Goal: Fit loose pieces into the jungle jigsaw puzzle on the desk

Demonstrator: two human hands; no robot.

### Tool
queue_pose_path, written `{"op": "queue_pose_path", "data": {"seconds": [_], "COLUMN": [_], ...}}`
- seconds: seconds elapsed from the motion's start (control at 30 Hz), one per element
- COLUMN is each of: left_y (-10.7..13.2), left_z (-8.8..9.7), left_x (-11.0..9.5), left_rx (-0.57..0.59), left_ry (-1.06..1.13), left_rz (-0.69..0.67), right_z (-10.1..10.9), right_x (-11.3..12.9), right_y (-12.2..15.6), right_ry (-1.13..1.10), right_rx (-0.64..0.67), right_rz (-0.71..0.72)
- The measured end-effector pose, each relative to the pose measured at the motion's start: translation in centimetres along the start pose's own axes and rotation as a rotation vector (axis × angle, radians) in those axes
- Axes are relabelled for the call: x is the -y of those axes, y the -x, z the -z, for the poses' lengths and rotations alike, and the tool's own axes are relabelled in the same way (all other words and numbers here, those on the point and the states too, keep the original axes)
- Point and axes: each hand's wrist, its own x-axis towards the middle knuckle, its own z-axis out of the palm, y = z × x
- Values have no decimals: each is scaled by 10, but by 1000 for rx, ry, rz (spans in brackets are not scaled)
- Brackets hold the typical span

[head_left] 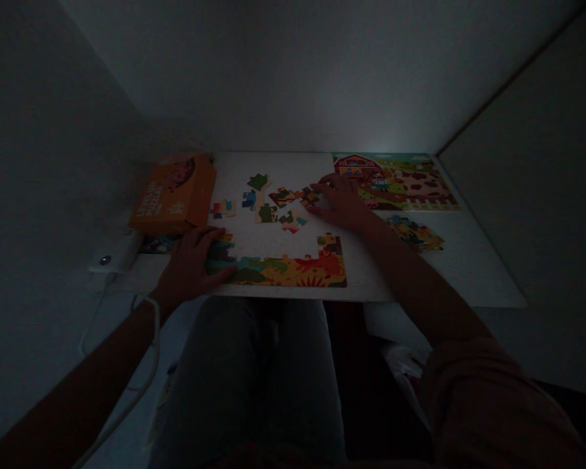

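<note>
A partly joined jigsaw puzzle (268,272) lies along the table's front edge, its bottom strip and part of both sides linked. My left hand (190,264) rests on its left end, fingers and thumb spread flat. Several loose puzzle pieces (266,213) are scattered behind the strip. Among them, my right hand (339,202) has its thumb and fingertips around a brownish puzzle piece (309,197) on the tabletop. The scene is dim, and the hand covers part of that piece.
An orange puzzle box (176,198) stands at the left. A farm picture puzzle (410,184) lies at the back right, with a pile of pieces (417,233) in front of it. A white device (114,257) with a cable (151,358) sits by the left edge. Walls surround the white table (483,280).
</note>
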Motion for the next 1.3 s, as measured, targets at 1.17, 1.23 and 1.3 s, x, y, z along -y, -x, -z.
{"op": "queue_pose_path", "data": {"seconds": [1.17,1.23,1.3], "left_y": [-1,-1,-1], "left_z": [0,0,0], "left_x": [-1,-1,-2], "left_rx": [4,-6,-18], "left_ry": [-21,-7,2], "left_rz": [2,-4,-2], "right_z": [-7,-8,-8], "right_x": [5,3,2], "right_y": [-8,-9,-9], "right_ry": [-383,-488,-574], "right_rx": [-50,-73,-103], "right_rz": [24,12,5]}}
